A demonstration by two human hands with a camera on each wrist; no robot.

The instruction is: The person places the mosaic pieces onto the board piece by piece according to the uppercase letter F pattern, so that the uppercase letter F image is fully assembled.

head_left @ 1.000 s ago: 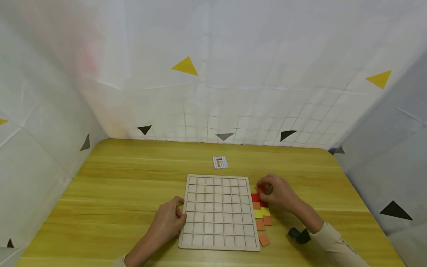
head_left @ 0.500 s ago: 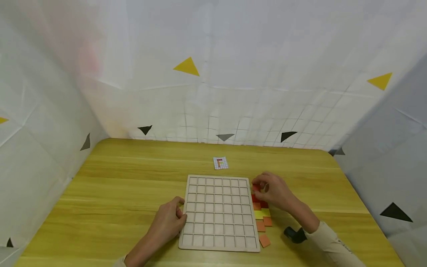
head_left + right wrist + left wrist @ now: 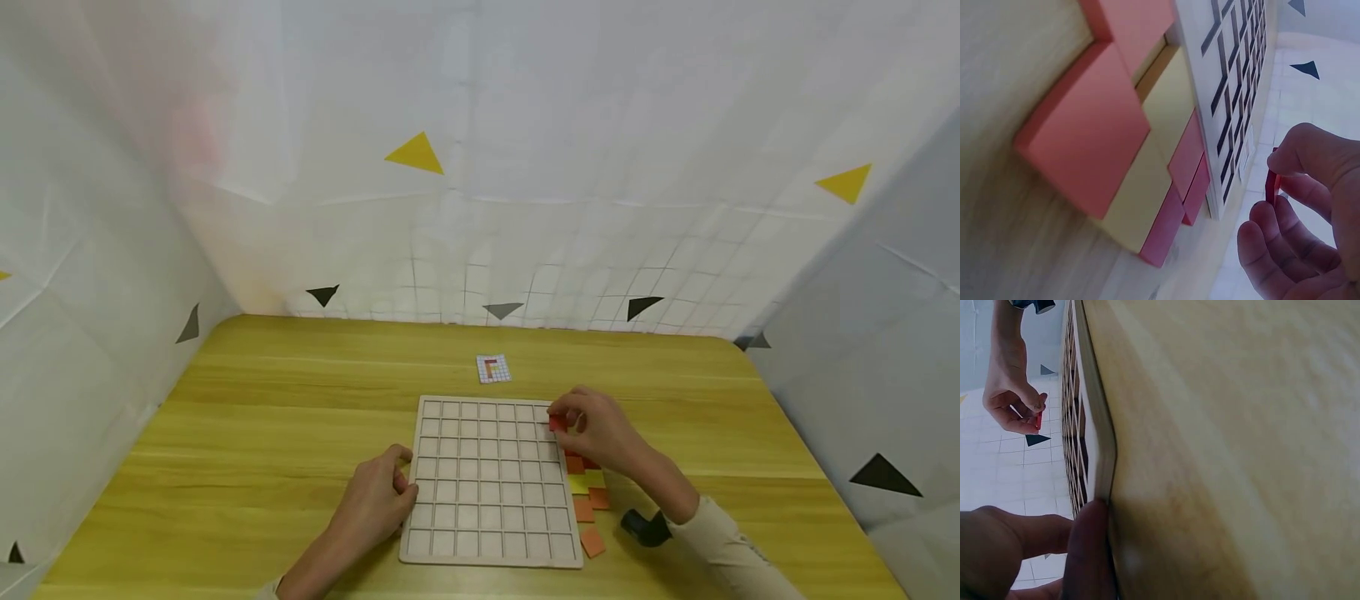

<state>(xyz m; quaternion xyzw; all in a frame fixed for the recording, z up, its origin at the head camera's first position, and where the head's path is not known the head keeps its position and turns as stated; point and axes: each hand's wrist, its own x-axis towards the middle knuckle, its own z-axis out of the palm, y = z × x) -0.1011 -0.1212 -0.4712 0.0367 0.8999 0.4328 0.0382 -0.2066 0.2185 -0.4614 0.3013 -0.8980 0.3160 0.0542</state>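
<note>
Right hand point(image 3: 602, 432) up over the far right corner of the grid board point(image 3: 479, 492), fingers pinching a red tile point(image 3: 558, 423) clear of the surface! Across from it, the left hand point(image 3: 372, 493) has its fingers relaxed, touching the board's left edge, while 2 yellow tiles point(image 3: 578, 485) lie among orange tiles point(image 3: 592, 543) beside the right edge, all on the counter point(image 3: 262, 433).

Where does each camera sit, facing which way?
Head: on the head, facing forward and down at the grid board; left hand and right hand show.
Left wrist: on that wrist, facing along the board's edge; left fingers near, right hand beyond.
Right wrist: on that wrist, facing past loose tiles toward the backdrop; right hand shows.
Both wrist views share the red tile.
</note>
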